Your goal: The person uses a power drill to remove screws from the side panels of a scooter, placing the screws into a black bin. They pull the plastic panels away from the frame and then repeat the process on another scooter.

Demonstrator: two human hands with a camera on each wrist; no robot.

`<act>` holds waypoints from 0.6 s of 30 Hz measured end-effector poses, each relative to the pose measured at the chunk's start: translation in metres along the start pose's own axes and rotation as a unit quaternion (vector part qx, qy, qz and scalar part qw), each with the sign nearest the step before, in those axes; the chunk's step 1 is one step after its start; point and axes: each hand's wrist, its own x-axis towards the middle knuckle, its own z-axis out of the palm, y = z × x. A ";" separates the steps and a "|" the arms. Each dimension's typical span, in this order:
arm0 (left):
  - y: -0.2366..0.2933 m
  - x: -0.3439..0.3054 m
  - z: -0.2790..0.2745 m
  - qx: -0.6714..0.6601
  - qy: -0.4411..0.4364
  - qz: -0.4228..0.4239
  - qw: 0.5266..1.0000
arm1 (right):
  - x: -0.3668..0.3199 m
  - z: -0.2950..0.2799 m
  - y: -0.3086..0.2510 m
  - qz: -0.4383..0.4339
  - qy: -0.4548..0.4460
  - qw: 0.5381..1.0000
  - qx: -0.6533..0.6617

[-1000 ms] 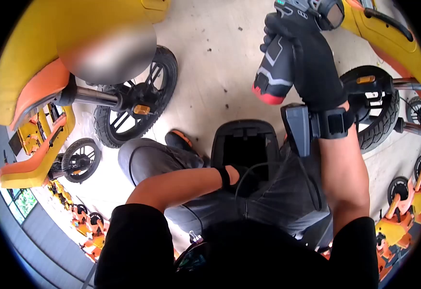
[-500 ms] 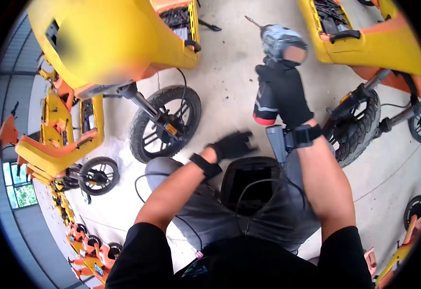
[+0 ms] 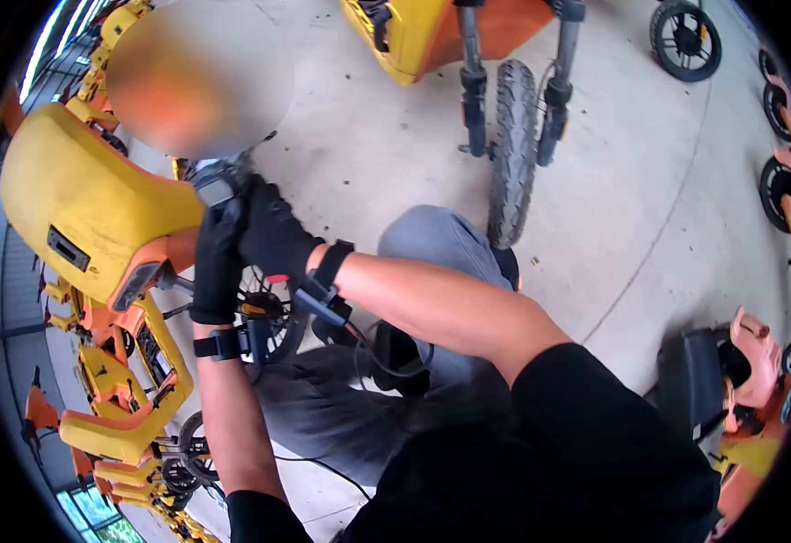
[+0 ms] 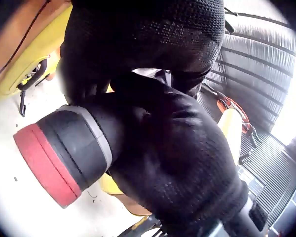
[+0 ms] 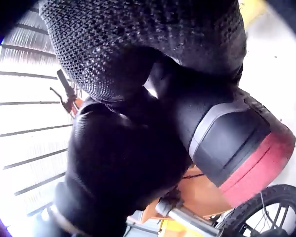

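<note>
Head cam: I see the pwr drill (image 3: 217, 187) left of ctr, near a yellow scooter (image 3: 97, 199). R hand (image 3: 276, 231) is wrapped round its handle; L hand (image 3: 217, 262) sits right up against R, but its fingers are mostly hidden, so I can't tell if it grips. Upper ctr, 1 tyre (image 3: 513, 154) of another bike.

L wrist cam: I get the drill's red base (image 4: 47, 165) sticking out below the 2 gloves, corrugated wall (image 4: 251, 54) behind.

R wrist cam: same base, tilted, w/ 1 spoked wheel (image 5: 266, 195) beyond.

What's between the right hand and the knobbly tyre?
Head view: floor and a fork leg separate right hand from tyre; lower in frame, a bent knee.
</note>
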 end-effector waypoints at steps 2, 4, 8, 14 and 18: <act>0.003 -0.011 -0.005 -0.039 -0.009 -0.039 0.998 | -0.011 0.010 0.003 0.017 0.007 1.000 -0.012; 0.006 -0.017 -0.005 -0.023 -0.011 -0.040 0.999 | -0.018 0.010 -0.006 0.020 -0.065 0.997 0.043; 0.000 -0.015 -0.007 0.020 0.019 -0.053 0.998 | -0.022 0.019 0.000 0.012 -0.072 0.997 -0.025; -0.045 -0.004 -0.018 -0.137 -0.027 -0.031 0.990 | 0.001 -0.085 -0.006 -0.151 -0.091 0.967 -0.182; -0.045 0.000 -0.016 -0.283 -0.051 -0.097 0.953 | -0.012 -0.204 0.049 0.050 -0.115 0.980 -0.157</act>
